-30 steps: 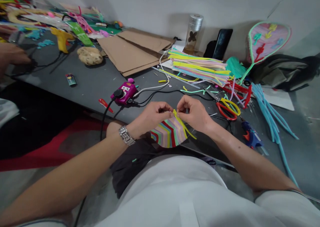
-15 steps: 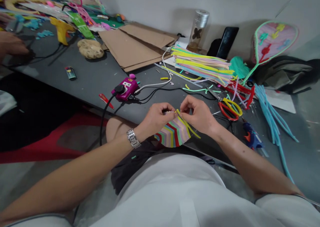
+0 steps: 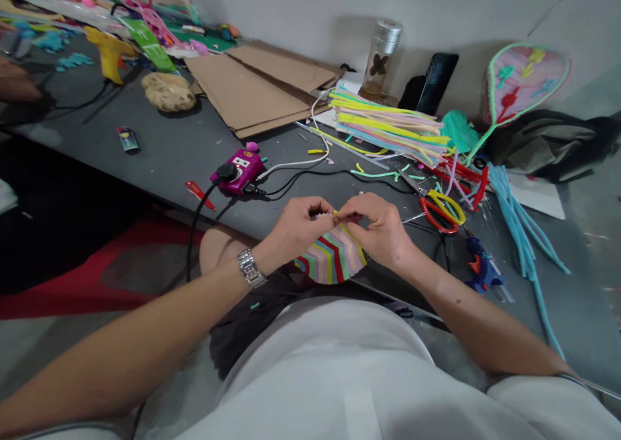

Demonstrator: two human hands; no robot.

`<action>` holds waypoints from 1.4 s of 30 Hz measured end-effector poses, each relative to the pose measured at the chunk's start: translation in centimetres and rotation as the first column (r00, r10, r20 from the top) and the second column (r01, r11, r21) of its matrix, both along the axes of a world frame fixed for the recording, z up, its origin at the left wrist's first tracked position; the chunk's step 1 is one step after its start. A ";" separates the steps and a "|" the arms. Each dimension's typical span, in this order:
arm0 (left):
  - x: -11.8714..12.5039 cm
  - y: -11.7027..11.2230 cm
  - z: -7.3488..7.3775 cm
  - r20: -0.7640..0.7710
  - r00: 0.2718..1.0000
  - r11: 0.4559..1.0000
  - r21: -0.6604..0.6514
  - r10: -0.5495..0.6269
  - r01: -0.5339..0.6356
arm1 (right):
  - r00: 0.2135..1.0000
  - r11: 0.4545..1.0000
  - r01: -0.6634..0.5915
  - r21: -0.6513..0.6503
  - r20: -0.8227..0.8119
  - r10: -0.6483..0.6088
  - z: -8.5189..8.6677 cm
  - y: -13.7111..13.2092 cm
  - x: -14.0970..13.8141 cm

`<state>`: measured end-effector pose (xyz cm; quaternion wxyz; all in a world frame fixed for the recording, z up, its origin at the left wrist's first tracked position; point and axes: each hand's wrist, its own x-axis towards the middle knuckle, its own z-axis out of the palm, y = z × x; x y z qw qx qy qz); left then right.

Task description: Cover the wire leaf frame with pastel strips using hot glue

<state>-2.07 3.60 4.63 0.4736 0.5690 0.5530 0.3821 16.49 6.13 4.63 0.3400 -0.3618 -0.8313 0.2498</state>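
Observation:
A striped panel of pipe cleaners (image 3: 330, 262) in red, yellow, pink, lilac and green hangs over my lap at the table's front edge. My left hand (image 3: 301, 228), closed, pinches its upper edge between thumb and fingers. Close against those fingertips, my right hand (image 3: 376, 225) is closed in a pinch on a yellow pipe cleaner (image 3: 336, 213) along the panel's right side. Most of that pipe cleaner is hidden behind my fingers. The fingertips of both hands nearly touch.
A purple power socket (image 3: 237, 171) with cords lies left of my hands. Scissors (image 3: 441, 210) and a blue glue gun (image 3: 482, 265) lie to the right. Behind are bundled pipe cleaners (image 3: 388, 123), cardboard (image 3: 262, 90) and a bottle (image 3: 381, 58). Another person's hand (image 3: 17, 81) is far left.
My right hand has moved left and inward, up to my left fingertips. The yellow pipe cleaner's loose end, which stuck out to the lower right, is now mostly out of sight.

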 end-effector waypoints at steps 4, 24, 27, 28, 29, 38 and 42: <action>-0.1 0.1 -0.1 0.016 1.000 1.000 0.009 -0.001 0.001 | 0.998 0.995 0.002 0.103 0.057 -0.008 -0.4 -0.2 0.1; -0.7 0.3 -0.1 0.089 0.996 0.999 -0.039 -0.020 0.023 | 0.980 0.956 -0.012 0.294 0.196 -0.048 -0.6 -0.6 0.1; -0.8 0.3 -0.2 0.103 0.994 0.999 -0.042 -0.022 0.026 | 0.976 0.958 -0.005 0.287 0.210 -0.057 -0.5 -0.6 0.1; -0.8 0.3 -0.2 0.101 0.995 0.999 -0.039 -0.021 0.025 | 0.974 0.959 -0.003 0.284 0.217 -0.061 -0.6 -0.6 0.1; -0.8 0.4 -0.3 0.096 0.995 0.999 -0.037 -0.022 0.025 | 0.972 0.960 -0.001 0.281 0.225 -0.065 -0.6 -0.6 0.1; -0.9 0.3 0.3 0.048 0.999 1.000 -0.021 -0.005 0.006 | 0.969 0.975 0.006 0.220 0.241 -0.060 0.2 -0.4 0.3; -0.8 0.2 0.9 0.013 1.000 1.000 -0.010 -0.003 0.003 | 0.980 0.983 -0.004 0.181 0.194 -0.032 0.5 -0.2 0.2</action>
